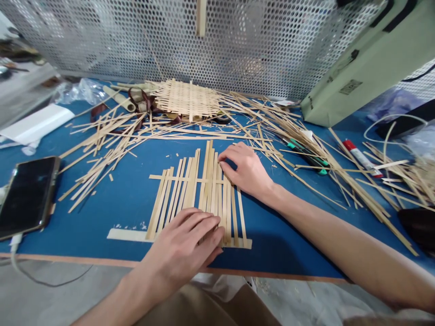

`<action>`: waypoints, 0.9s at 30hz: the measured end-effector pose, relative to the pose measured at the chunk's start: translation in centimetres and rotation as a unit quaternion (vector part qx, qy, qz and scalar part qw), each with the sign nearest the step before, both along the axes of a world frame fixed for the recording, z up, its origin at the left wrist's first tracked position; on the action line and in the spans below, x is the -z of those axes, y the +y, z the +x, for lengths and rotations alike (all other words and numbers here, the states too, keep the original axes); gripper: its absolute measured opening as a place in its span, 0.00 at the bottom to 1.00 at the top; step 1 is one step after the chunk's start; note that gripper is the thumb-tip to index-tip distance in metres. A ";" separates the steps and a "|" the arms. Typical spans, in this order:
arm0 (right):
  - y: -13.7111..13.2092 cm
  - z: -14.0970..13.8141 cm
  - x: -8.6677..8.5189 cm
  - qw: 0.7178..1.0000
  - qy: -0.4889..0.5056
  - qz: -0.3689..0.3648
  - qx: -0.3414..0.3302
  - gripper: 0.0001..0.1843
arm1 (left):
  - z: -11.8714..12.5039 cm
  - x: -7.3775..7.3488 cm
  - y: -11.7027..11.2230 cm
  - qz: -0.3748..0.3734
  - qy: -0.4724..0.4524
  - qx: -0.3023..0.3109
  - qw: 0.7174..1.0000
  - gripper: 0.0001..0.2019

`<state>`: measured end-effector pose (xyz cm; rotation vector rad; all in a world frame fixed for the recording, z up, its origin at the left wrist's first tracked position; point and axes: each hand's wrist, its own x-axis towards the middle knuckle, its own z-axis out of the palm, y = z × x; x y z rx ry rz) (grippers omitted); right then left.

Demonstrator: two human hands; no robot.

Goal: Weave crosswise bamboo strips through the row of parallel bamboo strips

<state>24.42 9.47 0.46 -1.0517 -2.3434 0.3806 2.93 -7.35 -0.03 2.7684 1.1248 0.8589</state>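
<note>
A row of upright bamboo strips lies side by side on the blue table, with their lower ends on a strip of whitish tape. One thin crosswise strip runs through them. My left hand rests on the lower part of the row, its fingers laid flat across the strips and hiding some of their ends. At the upper right of the row, my right hand pinches the top of a bamboo strip between thumb and index finger. Its other fingers are curled.
Behind lies a woven bamboo mat. Loose strips are scattered to the left and right. A phone, a utility knife, a red-capped marker and a green bag surround the work. A perforated metal panel stands behind.
</note>
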 end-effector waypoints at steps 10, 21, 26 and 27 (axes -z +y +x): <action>0.6 0.2 1.0 0.999 0.000 0.044 0.006 0.10 | -0.1 -0.4 0.0 -0.012 -0.039 0.019 0.999 0.09; -2.7 5.2 -4.4 1.000 -0.013 -0.009 0.007 0.09 | -8.4 -2.3 1.0 -0.025 0.068 -0.178 0.981 0.12; -0.1 1.2 -3.9 0.997 -0.068 -0.004 -0.045 0.10 | -4.6 -1.8 -0.1 -0.037 0.068 -0.082 0.994 0.13; 0.7 -0.1 -3.7 0.996 -0.076 -0.007 -0.053 0.11 | -4.4 -1.8 -0.3 -0.037 0.062 -0.075 0.995 0.13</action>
